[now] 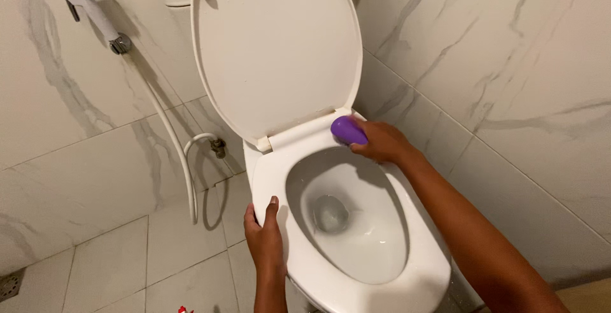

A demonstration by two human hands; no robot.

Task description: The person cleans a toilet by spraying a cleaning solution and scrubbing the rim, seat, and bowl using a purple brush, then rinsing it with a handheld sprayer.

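Fingers of right hand curled tight round smooth, rounded purple scrubber, pressed on back of glossy white toilet seat just under raised lid. Left hand fingers together, wrapped over seat's near-left edge, thumb on top. Oval bowl between hands. Marble-veined tiles around.

From my remote seat I see two bare forearms coming up from the lower edge of the view. No sleeves, gloves, watch, rings or bands show on either arm. My left hand is slim, with short, plain, unpainted nails visible on the thumb and fingers. My right hand shows only its back and knuckles, and the forearm behind it is bare too.
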